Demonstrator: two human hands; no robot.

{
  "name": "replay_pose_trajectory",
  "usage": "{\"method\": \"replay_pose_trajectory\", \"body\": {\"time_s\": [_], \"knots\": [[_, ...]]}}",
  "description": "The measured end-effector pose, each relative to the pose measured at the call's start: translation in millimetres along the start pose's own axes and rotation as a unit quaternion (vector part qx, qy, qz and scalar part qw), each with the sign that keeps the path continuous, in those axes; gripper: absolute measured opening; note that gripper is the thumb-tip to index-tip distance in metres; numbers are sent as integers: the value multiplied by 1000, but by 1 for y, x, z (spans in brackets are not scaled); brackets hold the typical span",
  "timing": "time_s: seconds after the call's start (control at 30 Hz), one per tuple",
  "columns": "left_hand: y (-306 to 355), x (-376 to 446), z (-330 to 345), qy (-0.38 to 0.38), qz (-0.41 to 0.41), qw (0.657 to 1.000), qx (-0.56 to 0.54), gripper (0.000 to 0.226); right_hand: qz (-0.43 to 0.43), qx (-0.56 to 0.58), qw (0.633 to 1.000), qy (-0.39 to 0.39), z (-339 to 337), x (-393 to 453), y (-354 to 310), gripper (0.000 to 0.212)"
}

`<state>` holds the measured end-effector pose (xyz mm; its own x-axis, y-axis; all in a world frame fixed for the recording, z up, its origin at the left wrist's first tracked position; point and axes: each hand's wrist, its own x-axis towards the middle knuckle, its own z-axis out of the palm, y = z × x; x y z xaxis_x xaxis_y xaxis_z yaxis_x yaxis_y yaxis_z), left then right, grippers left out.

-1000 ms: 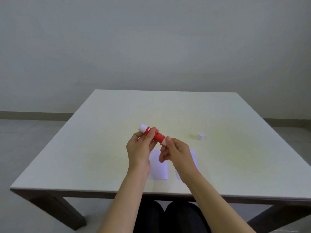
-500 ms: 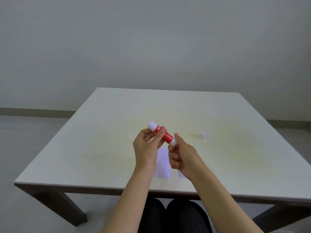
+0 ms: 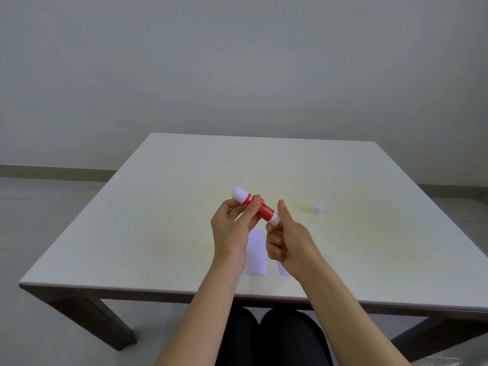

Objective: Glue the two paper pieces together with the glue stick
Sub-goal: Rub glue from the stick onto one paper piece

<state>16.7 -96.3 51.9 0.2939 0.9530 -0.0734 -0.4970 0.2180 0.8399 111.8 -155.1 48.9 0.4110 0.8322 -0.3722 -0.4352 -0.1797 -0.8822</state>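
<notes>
A red glue stick (image 3: 260, 208) with white ends is held tilted above the table, its rounded white end up to the left. My left hand (image 3: 232, 233) grips its red middle. My right hand (image 3: 286, 241) has its fingers curled on the lower white end, thumb raised beside it. Below the hands, two white paper pieces lie flat near the table's front edge. The left paper piece (image 3: 256, 250) shows well. The right paper piece (image 3: 283, 270) is mostly hidden under my right wrist.
A small white cap-like object (image 3: 318, 209) stands on the pale table (image 3: 158, 220), to the right of my hands. The table's front edge runs just beneath the papers. A plain wall and bare floor lie behind.
Both hands and the glue stick have drifted a little right and up in view. My right thumb has lifted off the stick's lower end. The papers and small white object stay put.
</notes>
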Motion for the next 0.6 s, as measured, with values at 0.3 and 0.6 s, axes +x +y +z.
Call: {"method": "replay_pose_trajectory", "body": {"time_s": [0.3,0.6], "knots": [[10,22,-35,-193,31,939,282,45,-69,238,968,-27,-9,6,-5,12],[26,58,-99,-350,-26,613,708,93,-217,-148,965,32,-3,22,11,9]]}}
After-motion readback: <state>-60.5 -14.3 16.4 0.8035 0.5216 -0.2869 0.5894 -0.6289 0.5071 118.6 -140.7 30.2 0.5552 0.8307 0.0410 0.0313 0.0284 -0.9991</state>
